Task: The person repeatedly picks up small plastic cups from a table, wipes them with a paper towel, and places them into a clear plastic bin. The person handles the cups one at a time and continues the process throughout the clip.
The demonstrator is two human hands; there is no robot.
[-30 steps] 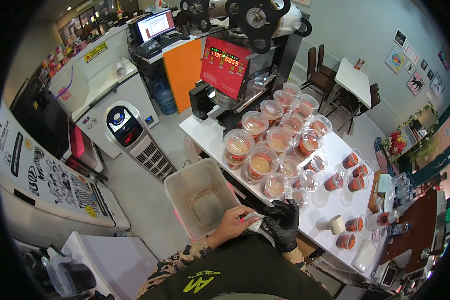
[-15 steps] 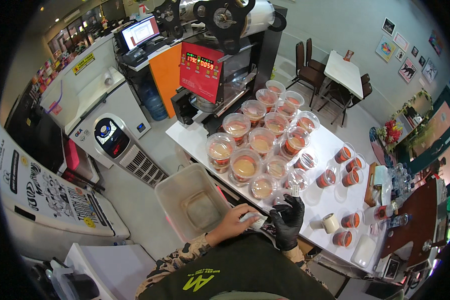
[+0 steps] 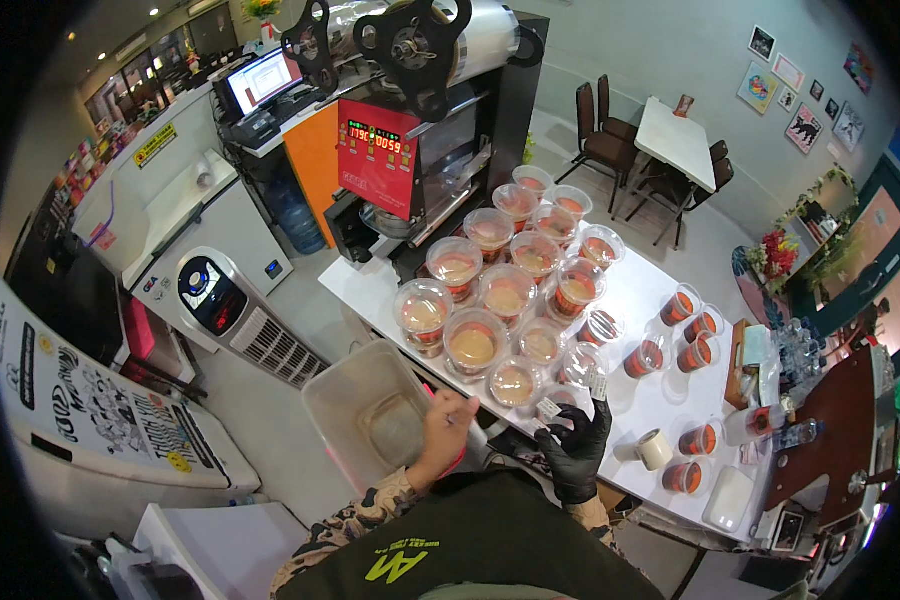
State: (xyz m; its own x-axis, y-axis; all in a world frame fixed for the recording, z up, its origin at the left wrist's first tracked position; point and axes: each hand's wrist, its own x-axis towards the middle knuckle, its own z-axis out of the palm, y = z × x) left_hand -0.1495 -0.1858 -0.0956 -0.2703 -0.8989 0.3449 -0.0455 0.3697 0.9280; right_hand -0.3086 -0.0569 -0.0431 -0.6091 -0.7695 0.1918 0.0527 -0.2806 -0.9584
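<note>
My right hand [image 3: 576,450], in a black glove, pinches a small white label [image 3: 549,408] between thumb and finger. A second white label [image 3: 599,385] sticks up at a fingertip of the same hand. My bare left hand [image 3: 444,432] is raised beside the rim of a translucent plastic bin [image 3: 327,415], its fingers curled together. Whatever it may hold is too small to make out. Just beyond my hands stand several clear plastic cups [image 3: 514,383] with a light brown and orange-red look, crowded together on the white table [image 3: 625,420].
A sealing machine [image 3: 377,155] with a red panel stands at the table's far left end. Toward the right are more cups [image 3: 644,358], a white roll [image 3: 655,450] and a white box [image 3: 728,500]. A silver air cooler [image 3: 245,320] stands on the floor at left.
My left hand has moved away from the right, leftward and up toward the bin, its fingers now curled. A label now shows in my right hand's pinch. The view has shifted slightly.
</note>
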